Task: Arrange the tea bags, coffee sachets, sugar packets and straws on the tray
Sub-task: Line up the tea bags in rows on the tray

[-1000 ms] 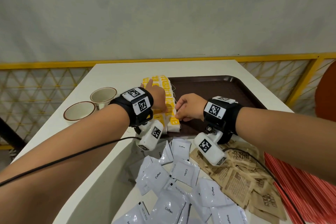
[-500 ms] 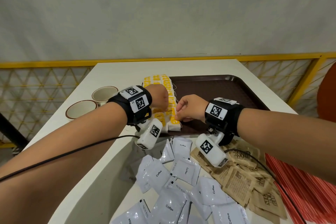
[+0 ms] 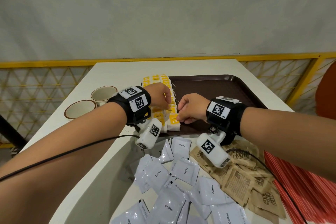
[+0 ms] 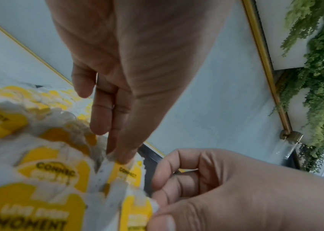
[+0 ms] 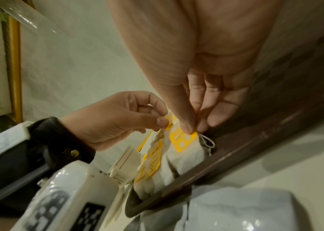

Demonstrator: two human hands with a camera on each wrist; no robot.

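Both hands work at the near left corner of the brown tray (image 3: pixel 227 85), where the tea bags (image 3: pixel 164 114) lie in rows; the left hand (image 3: pixel 160 94) pinches one bag's yellow tag, the right hand (image 3: pixel 190 108) pinches the nearest bag's tag; coffee sachets (image 3: pixel 181 171), sugar packets (image 3: pixel 243 176) and red straws (image 3: pixel 298 183) lie on the near worktop (image 3: pixel 116 71)

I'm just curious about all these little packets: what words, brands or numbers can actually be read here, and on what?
"Coffee": on the white coffee sachets lying on the table.
"CONNEC…": on a yellow tag of the tea bags; its end is blurred.
"MOMENT": on another yellow tea bag tag; the line above it is blurred.
"R1": on the right wristband.
Brown sugar packets: print too small to read.
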